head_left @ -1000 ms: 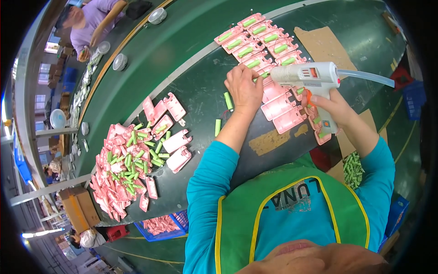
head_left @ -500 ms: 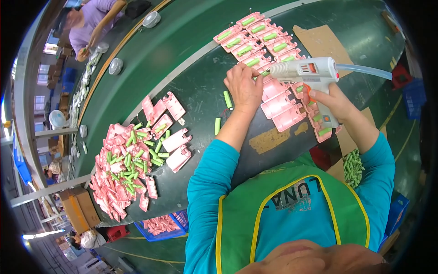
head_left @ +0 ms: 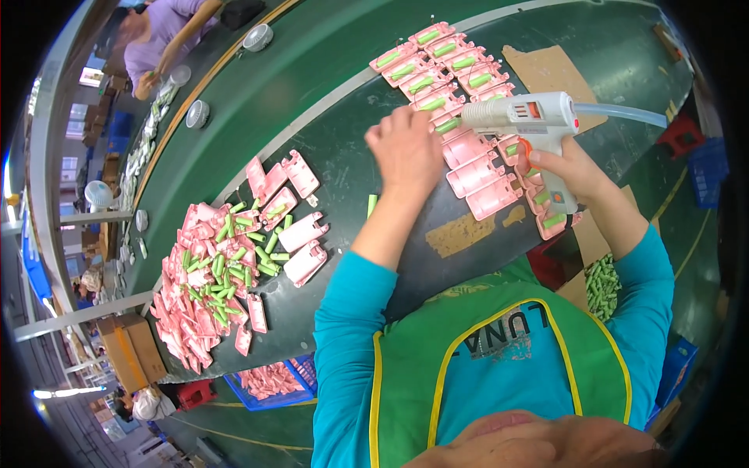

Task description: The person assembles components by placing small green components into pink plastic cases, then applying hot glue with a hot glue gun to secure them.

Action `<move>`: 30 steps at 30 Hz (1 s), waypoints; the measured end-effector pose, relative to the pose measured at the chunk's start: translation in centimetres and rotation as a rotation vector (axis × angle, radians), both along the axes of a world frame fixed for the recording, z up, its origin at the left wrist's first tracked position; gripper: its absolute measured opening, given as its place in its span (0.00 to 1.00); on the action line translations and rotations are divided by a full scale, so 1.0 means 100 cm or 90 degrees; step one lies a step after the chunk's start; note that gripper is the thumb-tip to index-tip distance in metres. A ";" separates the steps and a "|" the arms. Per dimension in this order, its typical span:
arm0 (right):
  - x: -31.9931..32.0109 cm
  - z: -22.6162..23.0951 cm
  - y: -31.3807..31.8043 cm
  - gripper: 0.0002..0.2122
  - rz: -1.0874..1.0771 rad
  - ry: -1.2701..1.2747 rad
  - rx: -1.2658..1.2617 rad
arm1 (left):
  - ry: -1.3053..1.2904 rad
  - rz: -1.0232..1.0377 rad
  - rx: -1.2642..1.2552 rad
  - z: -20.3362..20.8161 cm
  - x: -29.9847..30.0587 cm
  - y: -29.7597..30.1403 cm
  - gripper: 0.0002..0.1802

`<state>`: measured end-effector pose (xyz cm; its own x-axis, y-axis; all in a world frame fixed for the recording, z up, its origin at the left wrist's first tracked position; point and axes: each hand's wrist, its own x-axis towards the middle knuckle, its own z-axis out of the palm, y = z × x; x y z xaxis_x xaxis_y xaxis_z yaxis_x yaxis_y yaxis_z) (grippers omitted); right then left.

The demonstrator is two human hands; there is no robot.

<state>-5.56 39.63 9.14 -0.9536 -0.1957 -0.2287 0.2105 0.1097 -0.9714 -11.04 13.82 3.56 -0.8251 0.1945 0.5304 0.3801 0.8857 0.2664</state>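
A white hot glue gun point(head_left: 519, 114) with an orange trigger is gripped in my right hand point(head_left: 568, 170), its nozzle pointing left. By the nozzle tip lies a pink plastic shell with a green cylindrical battery point(head_left: 449, 125) in it. My left hand point(head_left: 408, 152) hovers just left of that shell, back of the hand up. Its fingers bend downward and their tips are hidden, so whether they hold anything does not show. Beside my left forearm one loose green battery point(head_left: 372, 206) lies on the dark table. Empty pink shells point(head_left: 472, 175) lie in a row below the nozzle.
Rows of battery-filled pink shells point(head_left: 433, 66) stretch along the far side. A heap of shells and batteries point(head_left: 214, 288) covers the left of the table. Cardboard point(head_left: 554, 82) lies at right, under the clear glue-gun tube point(head_left: 624, 115). Another person point(head_left: 168, 39) works across the belt.
My left hand has drawn back leftward from the battery by the nozzle and now covers the spot where a loose battery lay. The glue gun has barely moved.
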 end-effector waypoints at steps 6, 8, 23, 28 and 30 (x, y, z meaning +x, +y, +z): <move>0.017 0.007 0.009 0.25 0.028 -0.100 -0.090 | -0.233 0.091 -0.220 0.010 0.027 -0.065 0.14; 0.019 0.013 0.006 0.24 0.066 -0.132 -0.085 | -0.279 0.101 -0.198 0.005 0.032 -0.076 0.13; 0.020 -0.003 0.012 0.16 0.120 -0.047 0.087 | -0.416 -0.178 1.061 0.017 0.030 -0.093 0.14; 0.022 0.007 0.016 0.14 0.127 -0.076 0.066 | -0.502 -0.219 0.994 -0.003 0.028 -0.057 0.15; 0.024 0.009 0.014 0.14 0.119 -0.073 0.048 | -0.517 -0.247 0.979 -0.006 0.028 -0.034 0.13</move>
<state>-3.20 41.02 10.08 -0.8695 -0.3448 -0.3537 0.2877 0.2287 -0.9300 -8.19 10.39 2.92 -0.9786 0.1922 -0.0736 -0.1494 -0.4176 0.8963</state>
